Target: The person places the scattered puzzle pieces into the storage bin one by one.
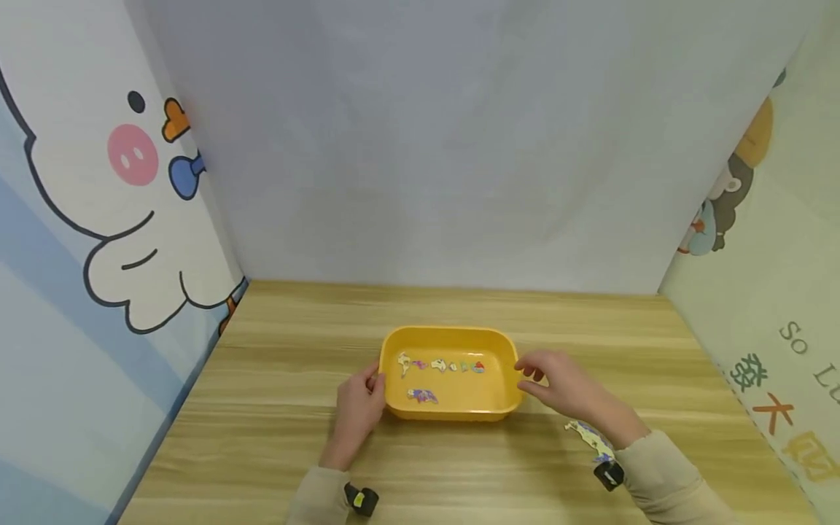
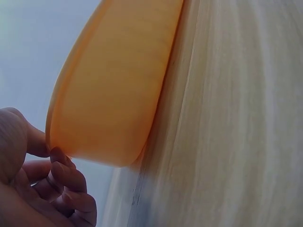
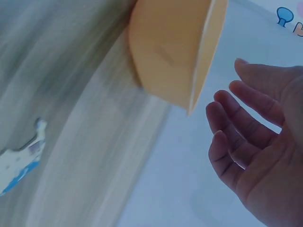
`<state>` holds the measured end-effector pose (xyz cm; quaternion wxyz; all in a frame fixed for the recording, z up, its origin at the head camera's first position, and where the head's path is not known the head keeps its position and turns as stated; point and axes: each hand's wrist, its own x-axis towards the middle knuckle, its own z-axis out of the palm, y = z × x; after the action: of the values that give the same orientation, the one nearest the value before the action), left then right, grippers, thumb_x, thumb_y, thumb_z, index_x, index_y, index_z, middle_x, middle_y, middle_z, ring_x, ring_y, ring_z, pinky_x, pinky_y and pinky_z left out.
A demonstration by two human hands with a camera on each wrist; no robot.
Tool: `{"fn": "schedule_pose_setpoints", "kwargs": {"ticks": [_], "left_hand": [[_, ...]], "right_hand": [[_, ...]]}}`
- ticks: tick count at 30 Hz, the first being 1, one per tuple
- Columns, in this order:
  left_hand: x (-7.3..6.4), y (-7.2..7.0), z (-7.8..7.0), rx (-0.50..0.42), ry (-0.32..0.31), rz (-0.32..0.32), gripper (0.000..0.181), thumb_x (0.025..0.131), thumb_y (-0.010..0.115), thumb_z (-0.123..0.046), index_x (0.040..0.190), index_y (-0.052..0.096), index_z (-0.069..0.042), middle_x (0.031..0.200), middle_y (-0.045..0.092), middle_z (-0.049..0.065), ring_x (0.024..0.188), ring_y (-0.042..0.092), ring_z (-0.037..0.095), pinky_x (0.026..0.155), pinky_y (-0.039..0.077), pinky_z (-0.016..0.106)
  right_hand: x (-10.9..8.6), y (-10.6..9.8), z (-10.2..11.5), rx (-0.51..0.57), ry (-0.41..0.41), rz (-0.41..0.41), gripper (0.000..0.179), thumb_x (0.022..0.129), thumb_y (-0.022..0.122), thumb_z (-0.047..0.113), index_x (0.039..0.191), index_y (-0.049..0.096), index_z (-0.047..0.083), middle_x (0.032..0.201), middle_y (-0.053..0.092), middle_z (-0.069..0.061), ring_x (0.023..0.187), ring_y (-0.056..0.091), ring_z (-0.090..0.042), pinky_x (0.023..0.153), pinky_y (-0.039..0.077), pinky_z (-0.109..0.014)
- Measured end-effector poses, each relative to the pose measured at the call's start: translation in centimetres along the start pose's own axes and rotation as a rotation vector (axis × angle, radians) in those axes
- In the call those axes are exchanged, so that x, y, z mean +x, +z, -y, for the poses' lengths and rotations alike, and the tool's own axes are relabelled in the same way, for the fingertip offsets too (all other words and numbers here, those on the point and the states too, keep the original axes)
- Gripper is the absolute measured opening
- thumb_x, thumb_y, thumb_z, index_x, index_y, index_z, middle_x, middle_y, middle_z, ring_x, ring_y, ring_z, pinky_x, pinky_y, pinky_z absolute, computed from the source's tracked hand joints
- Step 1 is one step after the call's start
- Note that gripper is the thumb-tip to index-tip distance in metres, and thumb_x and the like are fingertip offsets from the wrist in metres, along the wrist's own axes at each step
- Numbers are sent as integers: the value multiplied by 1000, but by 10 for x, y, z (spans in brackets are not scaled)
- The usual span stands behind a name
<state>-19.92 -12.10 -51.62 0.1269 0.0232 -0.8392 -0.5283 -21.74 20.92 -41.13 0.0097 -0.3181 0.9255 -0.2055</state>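
Note:
A yellow plastic basin (image 1: 459, 408) with rounded corners stands on the wooden table. Inside it, a row of small flat cut-out pieces (image 1: 438, 364) lies along the floor, with a purple patterned cut-out (image 1: 422, 396) below them. My left hand (image 1: 359, 408) pinches the basin's left rim between thumb and fingers, as the left wrist view confirms. At the opposite end, my right hand (image 1: 561, 383) hovers by the right rim. Its fingers (image 3: 246, 118) are loosely bent and hold nothing, with a gap to the basin wall (image 3: 165, 52) in the right wrist view.
A larger, long cut-out (image 1: 590, 440) in white and purple lies on the table under my right forearm. The wooden table (image 1: 295, 328) meets a plain pale backdrop (image 1: 420, 146) behind, and printed cartoon panels (image 1: 138, 219) stand at both sides.

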Motion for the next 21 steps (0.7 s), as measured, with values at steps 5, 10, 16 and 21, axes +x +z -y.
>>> {"fn": "schedule_pose_setpoints", "kwargs": {"ticks": [5, 10, 16, 21], "left_hand": [[1, 1, 1, 18, -3, -11, 31, 91, 59, -8, 119, 63, 6, 61, 48, -1, 47, 43, 10, 41, 36, 22], [1, -2, 3, 21, -10, -7, 31, 92, 58, -7, 119, 63, 7, 60, 47, 0, 46, 42, 11, 40, 35, 23], [1, 0, 3, 11, -19, 4, 32, 92, 57, -8, 120, 62, 7, 61, 48, 0, 46, 43, 10, 40, 36, 23], [2, 0, 2, 6, -25, 5, 32, 93, 57, -8, 121, 62, 6, 61, 48, 1, 46, 44, 11, 40, 36, 23]], "right_hand": [[-14, -2, -11, -41, 64, 1, 15, 87, 67, 4, 102, 67, 1, 95, 66, -7, 79, 59, -15, 70, 51, -36], [-28, 1, -21, -68, 192, 32, 21, 87, 68, 7, 106, 66, -1, 100, 65, -12, 87, 60, -24, 75, 50, -41], [-49, 4, -30, -122, 376, 86, 30, 83, 72, 11, 109, 63, -2, 98, 63, -13, 89, 60, -30, 73, 49, -46], [-60, 7, -35, -116, 439, 115, 34, 80, 74, 15, 107, 63, -2, 94, 64, -14, 85, 61, -32, 69, 50, -46]]}}
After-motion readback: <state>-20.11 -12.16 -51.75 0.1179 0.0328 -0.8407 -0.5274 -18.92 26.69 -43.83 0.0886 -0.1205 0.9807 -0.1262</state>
